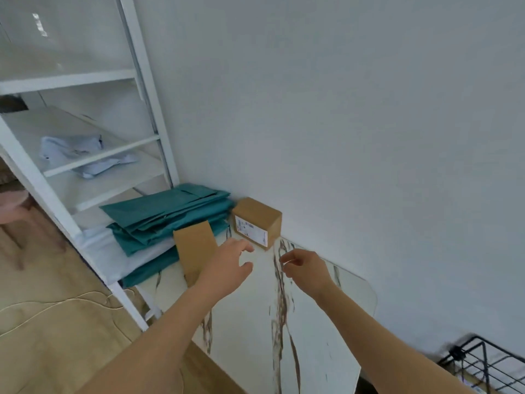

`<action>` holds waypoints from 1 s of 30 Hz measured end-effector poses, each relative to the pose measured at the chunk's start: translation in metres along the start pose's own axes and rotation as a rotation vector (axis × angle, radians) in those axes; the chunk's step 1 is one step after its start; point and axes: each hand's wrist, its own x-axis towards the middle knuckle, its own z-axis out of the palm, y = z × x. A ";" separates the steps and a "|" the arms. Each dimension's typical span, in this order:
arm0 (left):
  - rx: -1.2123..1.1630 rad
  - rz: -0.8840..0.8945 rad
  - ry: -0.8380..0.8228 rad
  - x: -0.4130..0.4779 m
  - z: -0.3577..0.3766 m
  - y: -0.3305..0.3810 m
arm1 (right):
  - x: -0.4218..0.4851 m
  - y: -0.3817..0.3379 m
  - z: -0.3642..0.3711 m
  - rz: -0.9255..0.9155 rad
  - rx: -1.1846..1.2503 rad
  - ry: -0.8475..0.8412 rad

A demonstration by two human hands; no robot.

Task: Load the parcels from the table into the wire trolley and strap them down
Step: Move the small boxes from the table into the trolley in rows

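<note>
Both hands hover empty above the marble table (pixel 318 342): the left hand (pixel 230 265) is spread, and the right hand (pixel 305 268) is loosely curled. The labelled box (pixel 257 223) stands at 12 o'clock from them, the flat parcel (pixel 194 248) at 9 o'clock and the wire trolley (pixel 483 362) at 4 o'clock.

Labelled brown carton (pixel 257 223) sits at the back of the bench (pixel 312 322), against the wall. Plain brown parcel (pixel 194 245) is just left of it, overlapping a stack of teal mailer bags (pixel 167 214). Black wire trolley (pixel 483 362) is at lower right.
</note>
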 end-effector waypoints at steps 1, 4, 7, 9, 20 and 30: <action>0.012 -0.002 0.008 0.013 -0.003 -0.003 | 0.013 -0.006 0.000 -0.005 -0.001 -0.004; 0.038 0.013 0.004 0.047 -0.011 -0.012 | 0.048 -0.019 0.003 -0.018 -0.046 0.008; 0.033 0.051 -0.043 0.081 -0.020 -0.022 | 0.079 -0.030 0.009 -0.011 -0.103 0.022; 0.039 0.078 -0.055 0.106 -0.026 -0.031 | 0.099 -0.036 0.017 0.000 -0.119 0.035; 0.002 0.165 -0.217 0.223 -0.027 -0.101 | 0.205 -0.052 0.064 0.065 -0.392 0.149; -0.007 0.147 -0.365 0.270 0.007 -0.140 | 0.250 -0.032 0.089 0.170 -0.680 0.133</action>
